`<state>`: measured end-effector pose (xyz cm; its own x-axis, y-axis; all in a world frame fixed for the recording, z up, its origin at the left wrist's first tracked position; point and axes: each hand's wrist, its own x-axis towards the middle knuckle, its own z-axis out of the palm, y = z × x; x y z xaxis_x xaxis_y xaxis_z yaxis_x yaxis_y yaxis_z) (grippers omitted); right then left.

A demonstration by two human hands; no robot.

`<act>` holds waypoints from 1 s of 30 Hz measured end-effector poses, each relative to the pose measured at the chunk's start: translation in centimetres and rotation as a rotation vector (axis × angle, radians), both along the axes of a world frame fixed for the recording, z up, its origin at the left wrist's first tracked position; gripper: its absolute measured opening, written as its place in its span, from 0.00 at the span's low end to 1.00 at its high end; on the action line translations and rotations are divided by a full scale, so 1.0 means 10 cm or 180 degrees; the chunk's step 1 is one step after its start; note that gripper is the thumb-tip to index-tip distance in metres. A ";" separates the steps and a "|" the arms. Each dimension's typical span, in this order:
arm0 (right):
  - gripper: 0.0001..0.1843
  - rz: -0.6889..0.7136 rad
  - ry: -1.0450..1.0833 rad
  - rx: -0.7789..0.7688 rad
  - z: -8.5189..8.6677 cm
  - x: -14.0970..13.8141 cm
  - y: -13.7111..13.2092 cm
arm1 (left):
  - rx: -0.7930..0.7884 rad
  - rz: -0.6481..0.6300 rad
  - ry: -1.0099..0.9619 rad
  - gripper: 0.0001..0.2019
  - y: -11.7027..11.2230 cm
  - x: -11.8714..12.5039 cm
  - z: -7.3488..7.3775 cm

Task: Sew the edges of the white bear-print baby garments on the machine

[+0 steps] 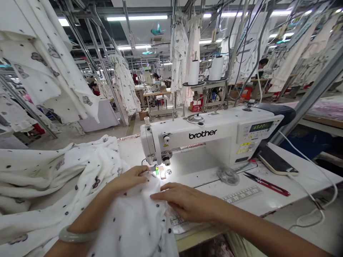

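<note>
White printed fabric (128, 225): lies near left on sewing table (268, 207), reaches presser foot (162, 172) of Brother sewing machine (211, 137). Pressed flat under left hand (128, 180) and right hand (184, 201), fingers extended, clasping nothing. Red snips (268, 184) at right.

Reads "brother" in black lowercase on the front of the white sewing machine (203, 134). Shows green digits, apparently 6522, on the small display (261, 126) at the right end of the machine. Carries yellow labels (245, 144) just below the display, print too small to read. Bears faint red lettering on a strip (128, 137) lying far left on the table (270, 205), illegible. Has a printed ruler scale (241, 194) near right, numbers unreadable
</note>
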<state>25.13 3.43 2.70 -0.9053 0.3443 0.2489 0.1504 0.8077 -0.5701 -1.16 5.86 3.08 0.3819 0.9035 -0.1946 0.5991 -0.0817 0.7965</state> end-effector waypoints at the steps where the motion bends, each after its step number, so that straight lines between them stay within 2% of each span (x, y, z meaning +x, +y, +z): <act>1: 0.32 0.0032 -0.0054 0.0302 -0.01 -0.02 0.07 | -0.0066 -0.0005 -0.0009 0.12 0.00 -0.01 0.04; 3: 0.29 0.0169 -0.0178 0.0982 -0.05 -0.10 0.25 | -0.0138 0.0048 0.0019 0.11 0.01 0.00 0.09; 5: 0.20 0.0339 -0.0332 0.1759 -0.11 -0.18 0.44 | -0.0117 0.0167 0.0066 0.13 0.05 0.02 0.08; 7: 0.07 0.0473 -0.0432 0.2360 -0.17 -0.24 0.59 | -0.0033 0.0307 0.0118 0.15 0.12 0.04 0.00; 9: 0.07 0.0523 -0.0426 0.2611 -0.23 -0.25 0.68 | 0.0052 0.0435 0.0192 0.17 0.19 0.06 -0.11; 13: 0.08 0.0292 -0.0200 0.2403 -0.34 -0.21 0.71 | 0.0186 0.0522 0.0348 0.17 0.30 0.11 -0.25; 16: 0.06 0.0316 -0.0032 0.2020 -0.37 -0.19 0.65 | 0.0301 0.0486 0.0451 0.14 0.24 0.15 -0.25; 18: 0.04 0.0453 0.0004 0.1931 -0.38 -0.19 0.59 | 0.0352 0.0479 0.0549 0.12 0.14 0.17 -0.22; 23: 0.07 0.0781 0.0094 0.2159 -0.34 -0.20 0.48 | 0.0308 0.0370 0.0638 0.10 -0.10 0.17 -0.15; 27: 0.06 0.0762 0.0184 0.2290 -0.31 -0.19 0.48 | 0.0245 0.0265 0.0602 0.13 -0.12 0.15 -0.13; 30: 0.06 0.0736 0.0239 0.2390 -0.30 -0.18 0.49 | 0.0249 0.0378 0.0724 0.14 -0.09 0.17 -0.13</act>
